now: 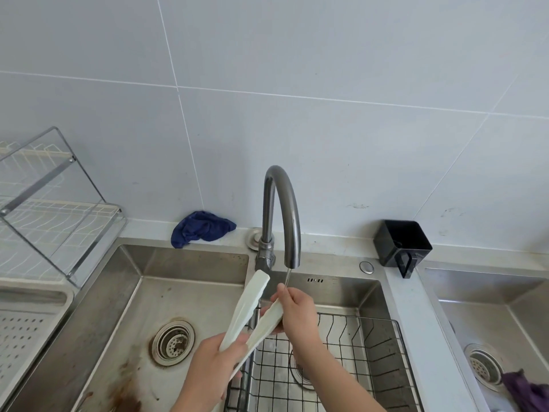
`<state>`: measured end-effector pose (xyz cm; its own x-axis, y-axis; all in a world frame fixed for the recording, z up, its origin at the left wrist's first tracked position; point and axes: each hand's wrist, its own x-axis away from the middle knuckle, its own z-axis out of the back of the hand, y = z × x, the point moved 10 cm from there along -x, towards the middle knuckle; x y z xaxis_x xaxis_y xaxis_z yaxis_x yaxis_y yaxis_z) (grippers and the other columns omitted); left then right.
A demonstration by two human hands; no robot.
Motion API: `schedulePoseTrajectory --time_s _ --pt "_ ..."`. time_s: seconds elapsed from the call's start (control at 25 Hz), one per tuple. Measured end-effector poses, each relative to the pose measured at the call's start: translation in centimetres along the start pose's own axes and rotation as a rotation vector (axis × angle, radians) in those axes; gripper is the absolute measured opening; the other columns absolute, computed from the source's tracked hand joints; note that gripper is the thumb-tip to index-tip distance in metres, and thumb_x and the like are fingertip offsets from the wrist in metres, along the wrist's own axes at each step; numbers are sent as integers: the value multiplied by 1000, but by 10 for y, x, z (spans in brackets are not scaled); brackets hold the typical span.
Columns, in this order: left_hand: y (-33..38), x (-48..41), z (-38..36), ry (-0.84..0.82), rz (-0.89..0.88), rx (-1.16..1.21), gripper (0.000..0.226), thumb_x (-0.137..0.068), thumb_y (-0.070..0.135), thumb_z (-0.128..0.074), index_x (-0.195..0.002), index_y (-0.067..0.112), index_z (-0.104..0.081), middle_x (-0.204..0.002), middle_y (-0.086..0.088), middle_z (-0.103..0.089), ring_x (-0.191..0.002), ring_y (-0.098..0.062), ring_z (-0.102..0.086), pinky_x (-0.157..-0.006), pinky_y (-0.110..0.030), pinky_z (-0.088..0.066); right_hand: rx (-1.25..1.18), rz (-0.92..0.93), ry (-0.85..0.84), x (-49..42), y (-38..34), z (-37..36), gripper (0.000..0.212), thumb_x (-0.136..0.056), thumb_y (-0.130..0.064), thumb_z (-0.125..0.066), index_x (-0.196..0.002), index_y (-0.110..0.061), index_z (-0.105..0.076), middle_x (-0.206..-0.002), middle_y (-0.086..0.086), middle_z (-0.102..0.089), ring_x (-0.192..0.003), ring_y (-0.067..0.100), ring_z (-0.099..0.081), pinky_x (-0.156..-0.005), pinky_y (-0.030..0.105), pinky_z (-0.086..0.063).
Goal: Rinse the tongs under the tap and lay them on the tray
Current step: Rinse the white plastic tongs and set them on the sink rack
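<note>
White plastic tongs (248,310) are held over the sink divider, their two arms spread apart. My left hand (214,367) grips them at the hinge end. My right hand (292,310) pinches the tip of the right arm directly under the curved grey tap (280,209), where a thin stream of water falls onto my fingers. The other arm's tip points up toward the tap base. A white perforated tray (32,319) lies at the left edge, beside the sink.
A steel double sink (184,286) has a stained left basin with a drain (173,341), and a black wire basket (356,352) in the right basin. A blue cloth (202,227), black cup (401,245), dish rack (44,197) and a second sink with a purple cloth (528,391) surround it.
</note>
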<state>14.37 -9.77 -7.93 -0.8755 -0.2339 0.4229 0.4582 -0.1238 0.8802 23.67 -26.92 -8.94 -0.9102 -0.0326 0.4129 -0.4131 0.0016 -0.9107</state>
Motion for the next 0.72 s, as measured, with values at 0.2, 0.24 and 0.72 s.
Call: schedulePoseTrajectory --time_s 0.2,0.24,0.72 --pt "1 1 2 28 -25 15 15 -79 26 -69 -75 35 -80 -67 -8 -71 -54 -17 -63 -36 -22 -39 -74 7 -134 8 0 -12 21 -101 -11 -47 -111 -10 -65 -94 7 -81 -84 23 -75 -73 38 -61" --pt "1 1 2 28 -33 8 16 -78 24 -69 -75 34 -80 -66 -6 -72 -54 -14 -62 -36 -20 -39 -79 19 -143 9 -1 -12 21 -101 -13 -48 -112 -9 -65 -94 7 -81 -85 25 -75 -74 38 -61" --pt "-8 -5 -8 3 115 270 27 -71 31 -68 -85 11 -78 -68 -16 -71 -52 -22 -61 -36 -25 -37 -824 -105 -475 11 -10 -47 40 -100 -30 -63 -132 -6 -60 -102 13 -65 -86 26 -59 -94 51 -52"
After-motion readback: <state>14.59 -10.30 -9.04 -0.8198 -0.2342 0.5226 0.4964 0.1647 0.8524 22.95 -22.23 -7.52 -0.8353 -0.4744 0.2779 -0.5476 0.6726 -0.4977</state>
